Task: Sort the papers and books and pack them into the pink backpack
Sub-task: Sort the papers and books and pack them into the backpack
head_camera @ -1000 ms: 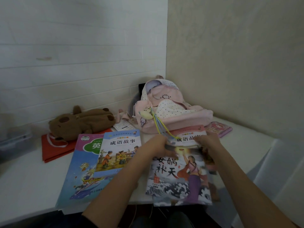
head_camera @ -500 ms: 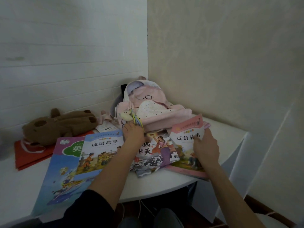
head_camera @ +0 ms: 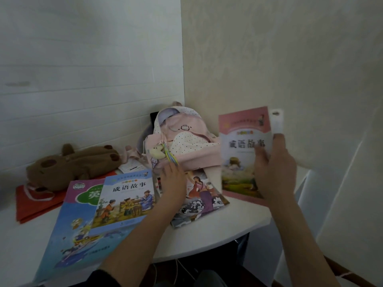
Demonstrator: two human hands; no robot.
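Both hands were extended forward over the desk.

The right hand (head_camera: 273, 172) was raised, its thumb across the cover and its fingers behind a thin pink-covered paperback book (head_camera: 242, 154), gripping it upright. The left hand (head_camera: 173, 181) reached forward, palm down, fingers extended and resting on a flat illustrated paperback book (head_camera: 203, 199).

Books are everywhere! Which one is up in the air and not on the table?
The pink-covered book, gripped by the right hand beside the pink backpack. The blue-covered book, the big purple one and the wave-picture one lie flat.
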